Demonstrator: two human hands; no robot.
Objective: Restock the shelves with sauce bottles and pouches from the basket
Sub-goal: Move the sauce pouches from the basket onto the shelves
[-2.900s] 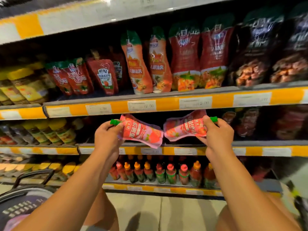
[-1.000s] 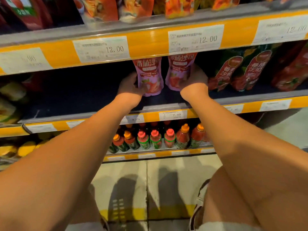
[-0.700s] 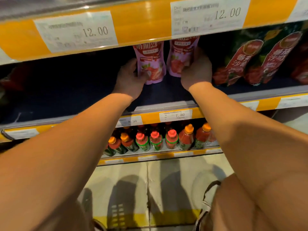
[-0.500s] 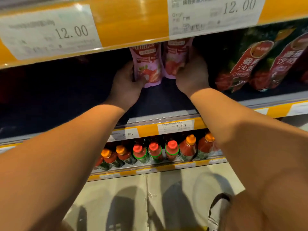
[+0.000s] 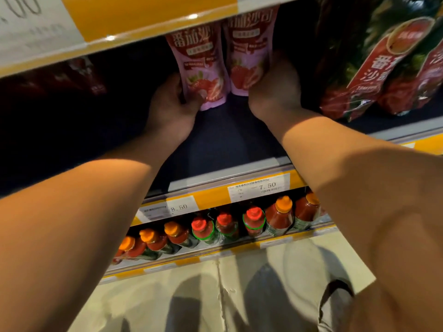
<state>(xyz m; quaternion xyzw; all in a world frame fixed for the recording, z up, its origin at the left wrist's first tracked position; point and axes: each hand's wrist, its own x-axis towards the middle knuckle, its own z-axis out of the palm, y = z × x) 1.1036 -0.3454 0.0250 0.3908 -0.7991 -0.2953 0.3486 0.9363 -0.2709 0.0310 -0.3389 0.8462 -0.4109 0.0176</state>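
Note:
Two pink sauce pouches stand upright side by side deep on the dark middle shelf [image 5: 223,144]. My left hand [image 5: 171,109] grips the lower left edge of the left pouch [image 5: 201,68]. My right hand [image 5: 275,89] is wrapped around the right side of the right pouch [image 5: 247,56]. The tops of both pouches are hidden behind the yellow edge of the shelf above [image 5: 148,17]. The basket is out of view.
Dark red and green pouches [image 5: 383,68] stand just right of my right hand. The shelf to the left of my left hand is dark, with a dim red pack [image 5: 81,77] at the back. Below is a row of sauce bottles [image 5: 225,226] with orange and red caps, then the floor.
The pouches went from held in front of the shelf to standing upright on it. Over the last second my view has moved closer and lower, and both hands stay on the pouches.

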